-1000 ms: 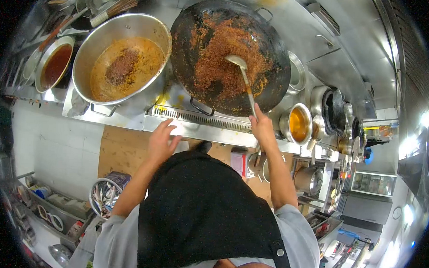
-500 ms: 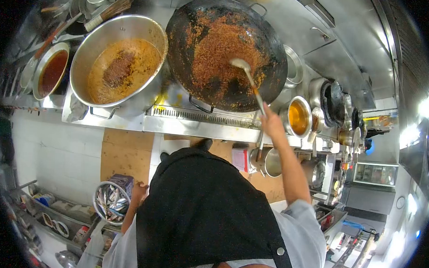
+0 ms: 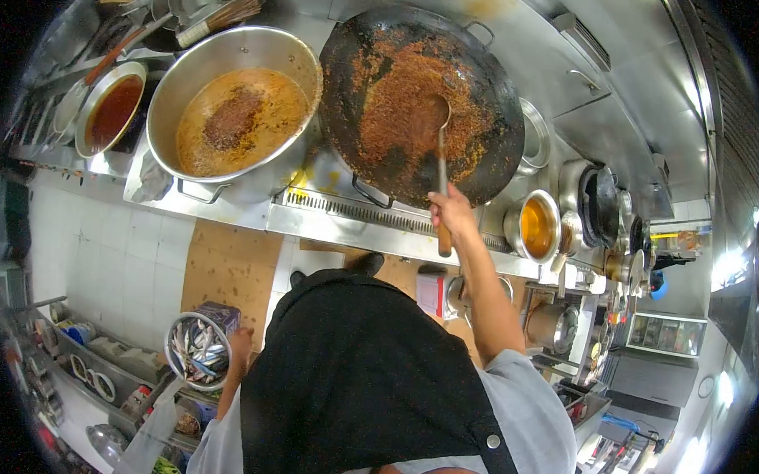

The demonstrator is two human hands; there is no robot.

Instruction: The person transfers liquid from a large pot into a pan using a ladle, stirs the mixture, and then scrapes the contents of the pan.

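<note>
My right hand (image 3: 452, 213) is closed round the wooden handle of a ladle (image 3: 442, 160). The ladle's bowl rests in reddish-brown minced food (image 3: 401, 96) spread inside a large black wok (image 3: 341, 102). My left hand (image 3: 240, 347) hangs low at my side with its fingers loosely apart, and I see nothing in it. Near it, lower down, a round container (image 3: 171, 359) holds several small silvery fish.
Left of the wok stands a big steel pot (image 3: 168, 117) of orange-brown liquid. Beyond it is a bowl (image 3: 86, 135) of dark red sauce. A smaller pot (image 3: 554, 214) with amber liquid sits to the right. The steel counter edge (image 3: 346, 236) runs in front of me.
My right hand has moved left with the ladle, whose handle now points more straight toward me. The ladle's bowl has turned in the food. My left hand stays low at my side.
</note>
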